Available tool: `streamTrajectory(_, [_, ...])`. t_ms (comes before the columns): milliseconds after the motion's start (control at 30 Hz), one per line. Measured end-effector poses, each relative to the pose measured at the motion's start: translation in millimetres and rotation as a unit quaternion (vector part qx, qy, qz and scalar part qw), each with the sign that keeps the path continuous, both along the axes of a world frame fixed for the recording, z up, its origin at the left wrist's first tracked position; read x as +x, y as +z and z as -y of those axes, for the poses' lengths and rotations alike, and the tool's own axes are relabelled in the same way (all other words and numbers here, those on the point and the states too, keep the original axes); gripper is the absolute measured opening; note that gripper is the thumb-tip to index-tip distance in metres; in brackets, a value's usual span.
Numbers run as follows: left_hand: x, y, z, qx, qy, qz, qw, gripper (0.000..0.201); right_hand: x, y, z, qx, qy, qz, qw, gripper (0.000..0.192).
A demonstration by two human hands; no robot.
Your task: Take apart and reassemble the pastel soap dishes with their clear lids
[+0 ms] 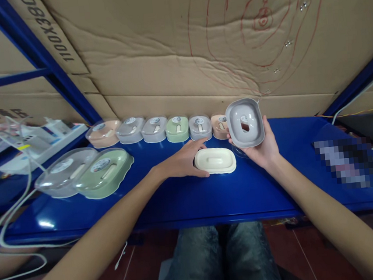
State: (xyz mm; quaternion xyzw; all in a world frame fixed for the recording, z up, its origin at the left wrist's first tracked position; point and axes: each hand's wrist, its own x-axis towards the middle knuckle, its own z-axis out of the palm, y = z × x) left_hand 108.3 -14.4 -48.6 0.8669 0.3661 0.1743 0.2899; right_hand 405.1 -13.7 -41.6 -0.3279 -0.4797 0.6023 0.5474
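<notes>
Resting flat on cream dish [215, 160], left hand [183, 161]; at one o'clock, right hand [264, 148] gripping tilted grey tray [245, 122], maybe slipping onto blue surface [179, 198] if loosened.

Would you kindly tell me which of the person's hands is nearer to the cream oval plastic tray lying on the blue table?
Left. The left hand rests against the cream oval plastic tray at its left end. The right hand is just beyond its right end, holding up a grey plastic dish.
</notes>
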Motion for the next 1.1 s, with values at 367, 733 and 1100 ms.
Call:
streamTrajectory(367, [0,-0.9,-1,0.001,-0.005,0.004,1.0,0.127,-12,-7.7,1,0.051,-0.057,0.039,0.996,0.078])
streamTrajectory(733, [5,0.7,-2,-0.019,0.047,0.14,0.989,0.148,-12,-22.0,12,0.418,-0.081,0.38,0.821,0.055])
streamTrajectory(1100, [2,6.3,-2,0.059,0.006,0.093,0.994,0.094,-14,-27.4,14,0.433,-0.035,0.451,0.779,0.064])
